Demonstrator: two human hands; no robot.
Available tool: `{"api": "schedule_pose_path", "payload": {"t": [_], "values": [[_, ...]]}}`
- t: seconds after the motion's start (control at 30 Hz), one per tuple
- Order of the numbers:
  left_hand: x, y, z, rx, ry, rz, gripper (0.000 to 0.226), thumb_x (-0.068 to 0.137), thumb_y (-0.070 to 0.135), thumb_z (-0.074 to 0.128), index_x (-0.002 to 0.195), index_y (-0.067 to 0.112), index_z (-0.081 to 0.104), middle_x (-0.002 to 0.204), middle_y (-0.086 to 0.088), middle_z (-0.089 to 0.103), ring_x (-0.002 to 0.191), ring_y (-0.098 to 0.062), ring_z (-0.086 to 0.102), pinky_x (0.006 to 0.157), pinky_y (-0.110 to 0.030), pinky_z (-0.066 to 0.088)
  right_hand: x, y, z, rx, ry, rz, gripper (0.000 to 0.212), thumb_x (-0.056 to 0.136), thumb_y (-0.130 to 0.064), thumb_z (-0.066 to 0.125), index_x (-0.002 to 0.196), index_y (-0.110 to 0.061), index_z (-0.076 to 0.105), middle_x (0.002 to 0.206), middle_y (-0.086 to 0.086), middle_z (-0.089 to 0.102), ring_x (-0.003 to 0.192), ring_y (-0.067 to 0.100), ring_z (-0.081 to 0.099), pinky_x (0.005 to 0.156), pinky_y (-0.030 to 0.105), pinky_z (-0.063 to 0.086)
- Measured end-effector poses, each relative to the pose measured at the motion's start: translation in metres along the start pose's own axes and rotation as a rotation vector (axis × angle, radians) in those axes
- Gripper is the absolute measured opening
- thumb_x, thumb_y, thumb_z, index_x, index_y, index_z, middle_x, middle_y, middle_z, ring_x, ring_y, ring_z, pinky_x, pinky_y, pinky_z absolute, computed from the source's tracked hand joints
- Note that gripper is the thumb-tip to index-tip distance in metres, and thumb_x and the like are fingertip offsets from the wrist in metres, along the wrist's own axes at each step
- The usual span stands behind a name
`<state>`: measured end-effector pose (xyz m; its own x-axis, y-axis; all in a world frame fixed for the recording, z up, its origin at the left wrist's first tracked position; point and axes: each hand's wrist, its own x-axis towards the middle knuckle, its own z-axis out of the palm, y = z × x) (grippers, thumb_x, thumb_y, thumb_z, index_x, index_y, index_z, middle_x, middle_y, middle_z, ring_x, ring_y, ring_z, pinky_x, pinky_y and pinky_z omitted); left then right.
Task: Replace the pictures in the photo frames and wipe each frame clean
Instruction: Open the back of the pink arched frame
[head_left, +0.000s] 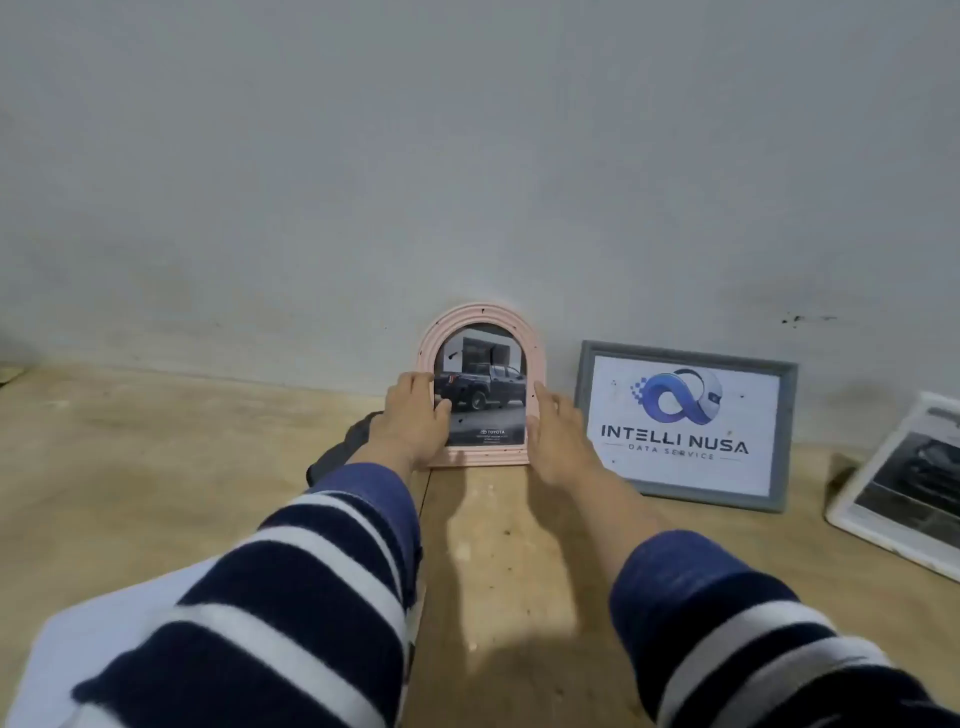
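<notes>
Pink frame (480, 384) upright between both hands' fingers (415, 387).

Pink arched frame (482, 384) with a truck photo, upright against the wall. Grey rectangular frame (685, 426) just right, leaning back. White frame (904, 488) far right, tilted.

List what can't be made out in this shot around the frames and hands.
- Dark object, head view: mostly behind the left hand and sleeve; can't identify it.
- White frame: cut off by the right edge.
- Small print under TOYOTA in the pink arched frame: too small to read.
- Right hand: whether it touches the pink frame's edge is unclear.
- Pale sheet at lower left: covered by the sleeve, blurred.
</notes>
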<state>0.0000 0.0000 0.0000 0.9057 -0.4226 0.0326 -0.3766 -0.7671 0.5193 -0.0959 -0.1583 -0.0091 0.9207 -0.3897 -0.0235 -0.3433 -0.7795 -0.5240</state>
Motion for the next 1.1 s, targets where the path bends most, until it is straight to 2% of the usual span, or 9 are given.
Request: {"api": "schedule_pose_path", "payload": {"t": [0.17,0.33,0.47,0.63,0.77,0.87,0.93,1.03,1.1], "values": [[0.032,-0.01,0.014,-0.18,0.017,-0.17,0.052,0.102,0.025,0.041,0.147,0.007,0.025,0.15,-0.013,0.032,0.135,-0.029,0.036,0.109,-0.041,0.033,0.048,0.008,0.008,0.325,0.094,0.185,0.039,0.103,-0.011,0.03,0.141,-0.005,0.035,0.139,0.015,0.042,0.127,0.031,0.043,0.103,0.033,0.035],[0.053,-0.023,0.029,-0.395,0.0,-0.324,0.051,0.092,0.003,0.054,0.139,0.005,0.035,0.131,-0.012,0.049,0.119,-0.032,0.049,0.087,-0.031,0.043,0.085,0.017,0.008,0.485,0.088,0.361,0.038,0.104,-0.011,0.026,0.139,-0.006,0.041,0.136,0.015,0.047,0.128,0.031,0.044,0.099,0.034,0.037],[0.066,-0.025,0.035,-0.444,-0.023,-0.339,0.045,0.087,0.0,0.056,0.129,0.011,0.042,0.117,-0.011,0.056,0.107,-0.028,0.055,0.083,-0.035,0.048,0.107,0.025,0.014,0.535,0.091,0.351,0.035,0.102,-0.018,0.026,0.103,-0.009,0.06,0.102,0.009,0.06,0.091,0.024,0.055,0.066,0.027,0.04],[0.071,-0.02,0.039,-0.493,0.006,-0.349,0.041,0.09,0.007,0.055,0.13,0.012,0.042,0.115,-0.008,0.057,0.102,-0.024,0.055,0.084,-0.034,0.048,0.11,0.026,0.008,0.622,0.107,0.364,0.037,0.101,-0.013,0.032,0.119,-0.006,0.063,0.116,0.011,0.062,0.098,0.021,0.053,0.083,0.025,0.04],[0.067,-0.015,0.036,-0.571,0.026,-0.411,0.037,0.092,0.013,0.048,0.129,0.012,0.042,0.115,-0.008,0.056,0.101,-0.026,0.054,0.084,-0.036,0.047,0.103,0.024,0.001,0.692,0.139,0.352,0.032,0.101,-0.013,0.04,0.124,-0.009,0.062,0.119,0.008,0.064,0.094,0.017,0.053,0.071,0.02,0.044],[0.06,-0.011,0.03,-0.664,0.029,-0.487,0.035,0.094,0.018,0.04,0.127,0.009,0.044,0.115,-0.009,0.054,0.099,-0.027,0.05,0.082,-0.035,0.04,0.095,0.017,-0.013,0.714,0.148,0.329,0.032,0.101,-0.017,0.044,0.127,-0.012,0.06,0.123,0.005,0.063,0.099,0.017,0.054,0.092,0.029,0.047],[0.051,-0.006,0.024,-0.729,0.006,-0.524,0.03,0.096,0.022,0.034,0.118,0.007,0.048,0.114,-0.012,0.053,0.099,-0.027,0.047,0.083,-0.035,0.035,0.086,0.013,-0.025,0.685,0.146,0.294,0.033,0.101,-0.019,0.044,0.129,-0.012,0.059,0.126,0.004,0.061,0.103,0.017,0.053,0.097,0.031,0.043],[0.029,0.006,0.015,-0.901,-0.04,-0.525,0.027,0.099,0.024,0.027,0.09,0.015,0.051,0.103,-0.013,0.056,0.09,-0.022,0.05,0.084,-0.035,0.032,0.069,0.005,-0.046,0.637,0.158,0.231,0.034,0.102,-0.019,0.041,0.131,-0.012,0.057,0.123,0.002,0.059,0.1,0.014,0.048,0.089,0.024,0.036],[0.009,0.015,0.01,-1.03,-0.056,-0.548,0.031,0.101,0.026,0.024,0.085,0.018,0.049,0.092,-0.007,0.057,0.08,-0.016,0.051,0.088,-0.036,0.035,0.053,0.004,-0.061,0.593,0.172,0.179,0.032,0.102,-0.016,0.04,0.127,-0.011,0.06,0.119,0.001,0.06,0.099,0.014,0.049,0.086,0.022,0.034]]}}
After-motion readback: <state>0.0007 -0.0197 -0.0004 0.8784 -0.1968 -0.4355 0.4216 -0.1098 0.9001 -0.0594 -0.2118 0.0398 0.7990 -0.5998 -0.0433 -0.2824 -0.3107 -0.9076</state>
